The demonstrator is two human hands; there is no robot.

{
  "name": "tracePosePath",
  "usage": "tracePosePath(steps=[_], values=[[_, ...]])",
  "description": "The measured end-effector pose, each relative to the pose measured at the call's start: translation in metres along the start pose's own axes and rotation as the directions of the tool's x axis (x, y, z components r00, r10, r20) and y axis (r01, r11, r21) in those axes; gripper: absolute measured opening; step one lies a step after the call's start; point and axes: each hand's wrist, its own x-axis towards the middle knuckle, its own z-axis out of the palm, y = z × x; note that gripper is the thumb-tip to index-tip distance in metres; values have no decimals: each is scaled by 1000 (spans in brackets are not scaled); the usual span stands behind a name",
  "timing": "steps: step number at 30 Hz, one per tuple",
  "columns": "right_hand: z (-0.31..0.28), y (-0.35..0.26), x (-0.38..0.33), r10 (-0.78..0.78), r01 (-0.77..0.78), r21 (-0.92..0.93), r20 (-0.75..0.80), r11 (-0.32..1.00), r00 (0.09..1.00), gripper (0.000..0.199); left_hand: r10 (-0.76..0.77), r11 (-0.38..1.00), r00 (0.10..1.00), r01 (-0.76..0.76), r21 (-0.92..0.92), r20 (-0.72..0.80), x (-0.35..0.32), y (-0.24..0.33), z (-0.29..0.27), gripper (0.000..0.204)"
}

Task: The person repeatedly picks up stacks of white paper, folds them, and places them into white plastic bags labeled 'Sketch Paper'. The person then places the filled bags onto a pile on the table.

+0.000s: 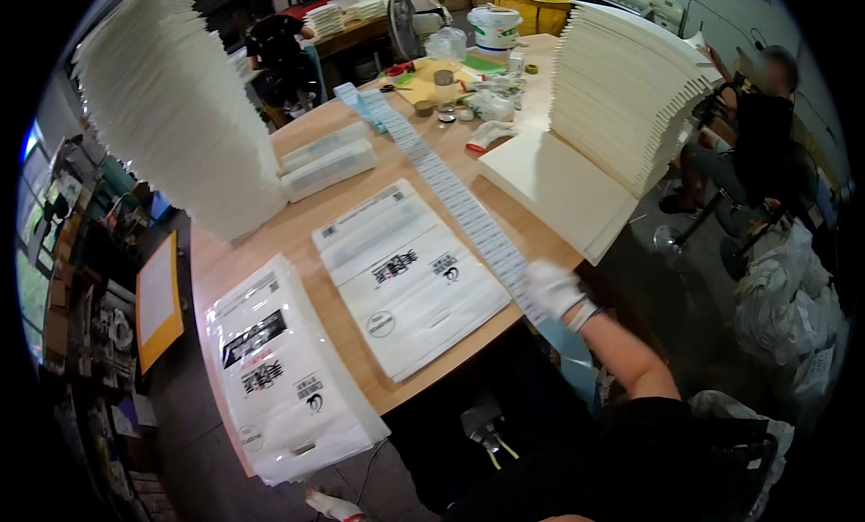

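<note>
My right hand (551, 289), in a white glove and blurred by motion, is over the near end of a long strip of pale blue printed labels (441, 181). Whether its fingers grip the strip is unclear. The strip runs diagonally across the wooden table, and its end hangs over the near edge. At the lower edge of the picture shows part of my gloved left hand (333, 506), fingers stretched out, below a stack of white printed plastic bags (286, 369). Another stack of white printed bags (410, 283) lies flat between that stack and the strip.
Tall stacks of cream sheets rise at the left (171, 107) and right (622, 89). Farther back are folded clear-wrapped packs (329, 166), a glove (491, 136), tape rolls (423, 108) and a white bucket (495, 28). A person (761, 130) sits at the right; another (279, 53) is behind the table.
</note>
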Motion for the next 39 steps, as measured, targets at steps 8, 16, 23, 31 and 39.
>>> tracePosePath(steps=[8,16,23,31,39], values=[[-50,191,4,-33,-25,-282,-200,959,979,52,-68,845,595,-392,364,800,-179,47,97,15],[-65,169,13,-312,85,-433,-487,898,816,12,37,999,-214,2,-37,976,-351,181,278,20],[-67,76,-92,-283,268,556,-60,787,957,13,-518,697,-380,332,636,766,-408,213,324,47],[55,72,-126,176,-115,984,139,-136,975,46,235,592,-251,-729,-343,939,-391,209,247,82],[45,17,-103,288,60,869,-227,491,930,23,588,584,7,-696,-419,809,-297,206,308,34]])
